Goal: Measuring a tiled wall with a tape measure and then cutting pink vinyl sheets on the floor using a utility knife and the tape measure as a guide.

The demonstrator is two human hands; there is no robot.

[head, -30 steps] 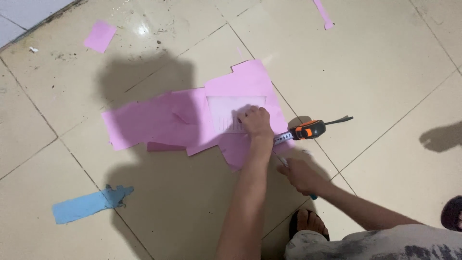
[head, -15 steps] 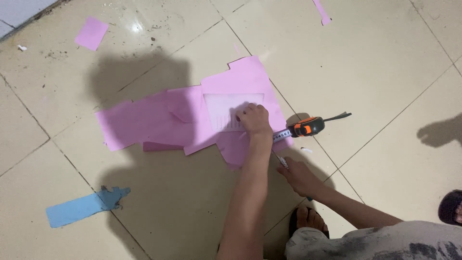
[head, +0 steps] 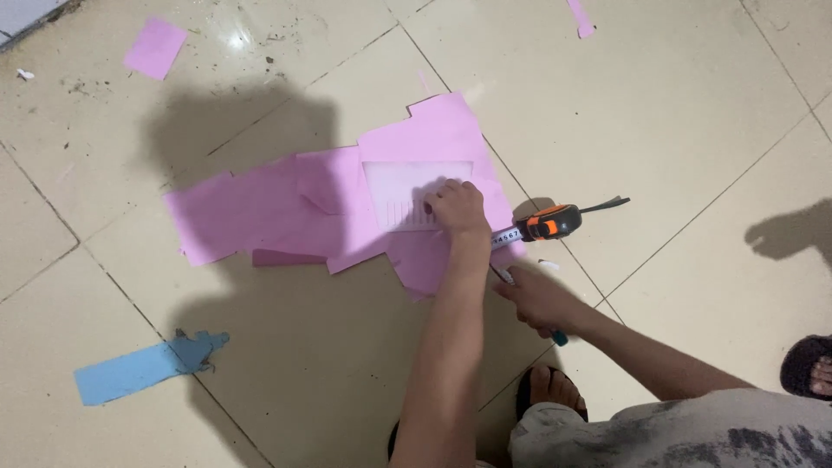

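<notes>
The fingers of the left hand (head: 457,208) are curled down, pressing a pale translucent ruler-like sheet (head: 407,192) onto the pink paper (head: 329,208); whether they pinch anything cannot be told. The right hand (head: 539,299) is closed round a thin tool with a blue end (head: 559,339); its tip is hidden under the hand and the left forearm. The tape's extended blade (head: 505,235) runs under the left wrist, so its far end is not visible. An orange-and-black tape measure (head: 552,222) lies just right of the left hand, on a grout line of the tiled floor (head: 659,113). The pink paper is several overlapping, irregularly cut pieces spread leftward from the fingers. A blue strip (head: 130,371) lies near the floor's lower-left edge, well apart.
</notes>
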